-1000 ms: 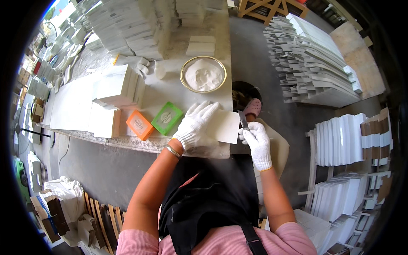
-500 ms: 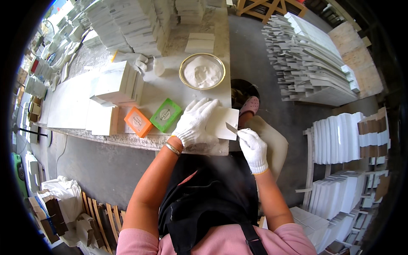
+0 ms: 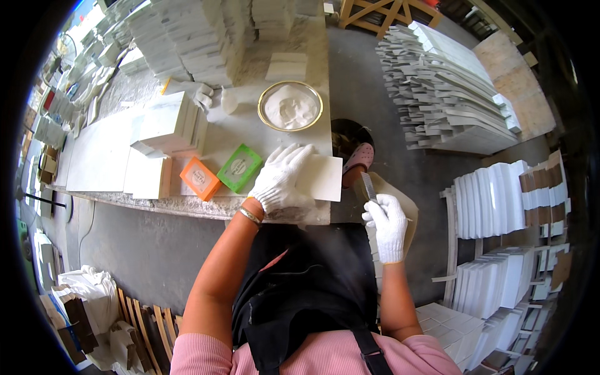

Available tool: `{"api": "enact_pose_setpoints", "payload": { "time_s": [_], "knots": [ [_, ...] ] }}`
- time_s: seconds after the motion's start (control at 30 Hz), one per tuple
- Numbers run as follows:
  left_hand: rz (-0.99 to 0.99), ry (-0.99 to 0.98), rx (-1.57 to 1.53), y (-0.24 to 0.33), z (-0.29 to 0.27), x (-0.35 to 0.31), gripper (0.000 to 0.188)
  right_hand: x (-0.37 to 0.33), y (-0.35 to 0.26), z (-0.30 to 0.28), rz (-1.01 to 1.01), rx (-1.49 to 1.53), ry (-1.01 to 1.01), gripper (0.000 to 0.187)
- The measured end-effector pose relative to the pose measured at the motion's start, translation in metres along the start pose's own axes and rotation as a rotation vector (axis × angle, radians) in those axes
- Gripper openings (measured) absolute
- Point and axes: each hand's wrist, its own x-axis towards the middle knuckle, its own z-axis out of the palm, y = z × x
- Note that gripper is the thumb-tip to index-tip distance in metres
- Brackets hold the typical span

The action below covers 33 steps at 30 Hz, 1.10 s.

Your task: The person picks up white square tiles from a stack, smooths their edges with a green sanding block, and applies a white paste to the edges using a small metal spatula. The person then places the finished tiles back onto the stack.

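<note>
My left hand (image 3: 282, 178), in a white knit glove, lies with fingers stretched out on a white rectangular tile (image 3: 326, 179) at the table's right end. The tile's right edge reaches a little past the table edge. In my gloved right hand (image 3: 389, 226) is a thin flat metal blade (image 3: 369, 186), tip pointing up and away from me. Its handle is mostly hidden by my fingers. Blade and tile are apart. A green block (image 3: 240, 167) and an orange block (image 3: 200, 179), each with a pale label, rest left of my left hand.
Beyond my left hand stands a gold-rimmed bowl of white powdery material (image 3: 289, 106). Stacked tiles (image 3: 172, 122) occupy the table (image 3: 250, 209) at left and behind. A large pile of thin stone strips (image 3: 447, 94) sits on the right, with racked white slabs (image 3: 490, 200) nearer.
My right hand has moved right, away from the tile's edge, and the blade has turned more upright. My left hand stays on the tile. The whole view has shifted slightly.
</note>
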Motion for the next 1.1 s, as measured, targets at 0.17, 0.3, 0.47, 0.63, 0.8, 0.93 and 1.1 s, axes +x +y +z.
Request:
{"api": "enact_pose_setpoints", "payload": {
  "time_s": [0.17,0.3,0.47,0.63,0.8,0.93,1.1],
  "knots": [
    [-0.003,-0.001,0.0,0.0,0.001,0.0,0.113,0.015,-0.003,0.01,-0.15,-0.188,-0.271,0.016],
    [-0.002,-0.008,0.013,0.003,0.001,0.002,0.114,0.051,0.012,0.004,-0.572,-0.575,0.063,0.018],
    [-0.003,-0.013,-0.004,0.002,0.0,0.0,0.115,0.043,0.0,0.017,-0.405,-0.282,-0.1,0.014],
    [0.011,-0.022,-0.006,0.0,0.002,0.003,0.116,0.075,0.024,0.014,-0.476,-0.499,0.088,0.015],
    [-0.013,-0.141,0.118,0.006,-0.003,0.001,0.122,0.079,0.011,0.022,-0.155,0.014,-0.055,0.015],
    [-0.121,-0.151,0.222,0.033,0.005,0.001,0.129,0.08,0.015,0.028,-0.074,0.143,-0.125,0.017],
    [-0.342,-0.093,0.247,0.056,0.019,-0.003,0.128,0.079,0.006,0.027,-0.102,0.182,-0.159,0.015]
  ]
}}
